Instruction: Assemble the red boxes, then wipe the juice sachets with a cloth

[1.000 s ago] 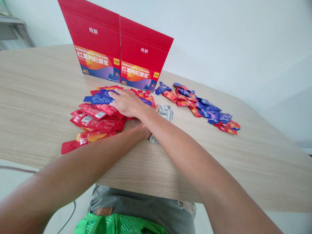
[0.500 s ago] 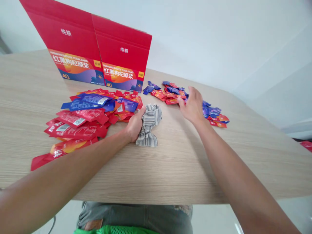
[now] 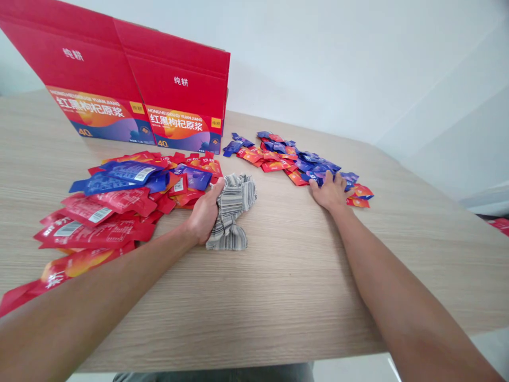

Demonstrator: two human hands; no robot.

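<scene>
My left hand [image 3: 203, 215] grips a crumpled grey striped cloth [image 3: 233, 212] that rests on the wooden table [image 3: 278, 286]. To its left lies a heap of large red and blue sachets [image 3: 115, 196]. My right hand [image 3: 329, 192] lies on the near edge of a second heap of small red, orange and blue sachets [image 3: 294, 159] at the right. Its fingers rest spread on the packets; whether they hold one is not clear.
Two tall red printed boxes [image 3: 131, 85] stand side by side at the back left of the table. A white wall runs behind. The table's rounded right edge falls away near the right heap.
My right hand left the left heap, crossed to the right and came down on the small sachets. My left hand stays on the cloth. The view has swung rightward.
</scene>
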